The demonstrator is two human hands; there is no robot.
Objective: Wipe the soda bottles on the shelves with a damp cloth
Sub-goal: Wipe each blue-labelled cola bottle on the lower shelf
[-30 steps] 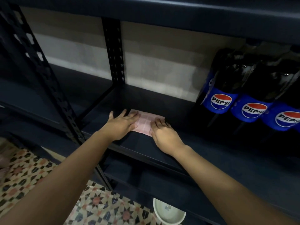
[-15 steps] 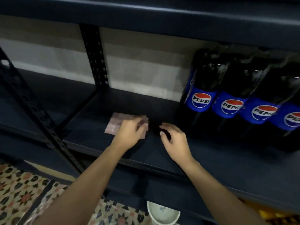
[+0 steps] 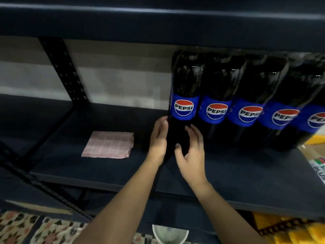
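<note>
Both hands on the lower body of the leftmost Pepsi bottle [image 3: 184, 95], below its blue label: left hand [image 3: 159, 138] flat on its left side, fingers straight; right hand [image 3: 191, 154] cupped round its front, fingers loosely curved, firm grip unclear. Bottle stands upright, first in a row of five on the dark shelf [image 3: 246, 173]. Folded pink checked cloth [image 3: 108, 144] lies flat on same shelf, left of hands, untouched

Head camera looks forward and down, close to the shelf [image 3: 246, 182].
</note>
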